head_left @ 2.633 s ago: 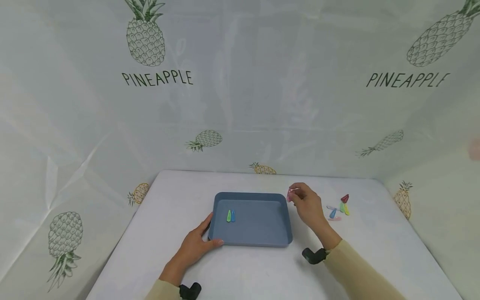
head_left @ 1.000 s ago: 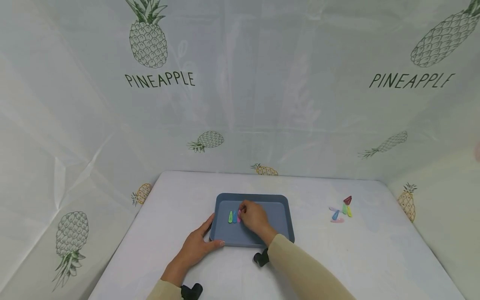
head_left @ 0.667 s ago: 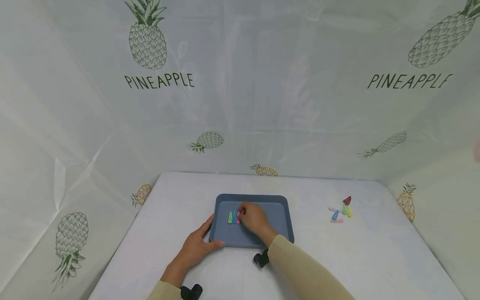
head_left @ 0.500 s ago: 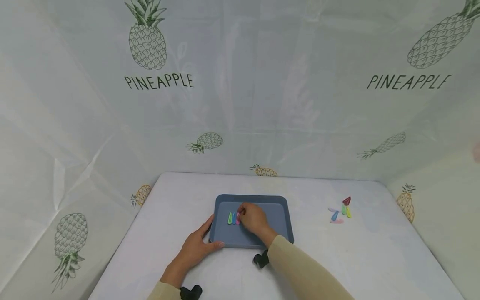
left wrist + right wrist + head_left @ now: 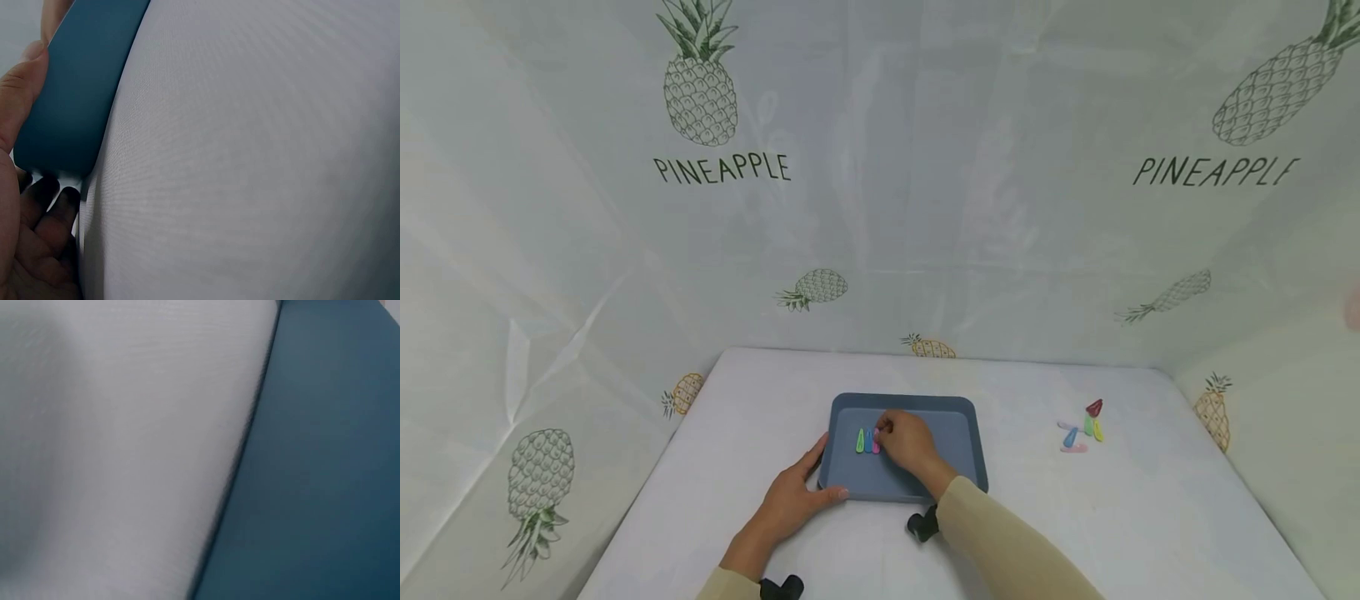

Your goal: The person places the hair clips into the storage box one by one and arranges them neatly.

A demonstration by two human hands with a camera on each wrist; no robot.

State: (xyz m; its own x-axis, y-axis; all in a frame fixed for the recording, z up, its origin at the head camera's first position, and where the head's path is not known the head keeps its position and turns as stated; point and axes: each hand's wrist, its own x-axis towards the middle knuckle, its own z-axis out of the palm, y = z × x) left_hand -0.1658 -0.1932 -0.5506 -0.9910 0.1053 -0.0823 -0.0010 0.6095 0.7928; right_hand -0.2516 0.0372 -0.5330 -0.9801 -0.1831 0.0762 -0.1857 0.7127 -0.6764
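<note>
In the head view a blue-grey tray (image 5: 917, 491) lies on the white table. My left hand (image 5: 792, 502) holds its near left corner, thumb on the front rim and fingers along the left side. The left wrist view shows the thumb against the tray's wall (image 5: 75, 94) and fingertips at its corner. Inside the tray, my right hand (image 5: 910, 442) pinches a pink hair clip (image 5: 876, 447) by its upper end. A blue hair clip (image 5: 868, 441) and a green hair clip (image 5: 860, 441) lie upright in a row to its left. No right fingers show in the right wrist view.
On the table to the right of the tray lies a loose group of hair clips: a dark red one (image 5: 1094, 407), a yellow one (image 5: 1098, 430), a blue one (image 5: 1071, 437), a pale pink one (image 5: 1074, 448) and others. A pineapple-print sheet (image 5: 925, 208) stands behind the table.
My right hand has carried the pink hair clip leftward from beyond the tray's right rim to beside the blue clip, where it has stayed for the last second. The left hand keeps its place.
</note>
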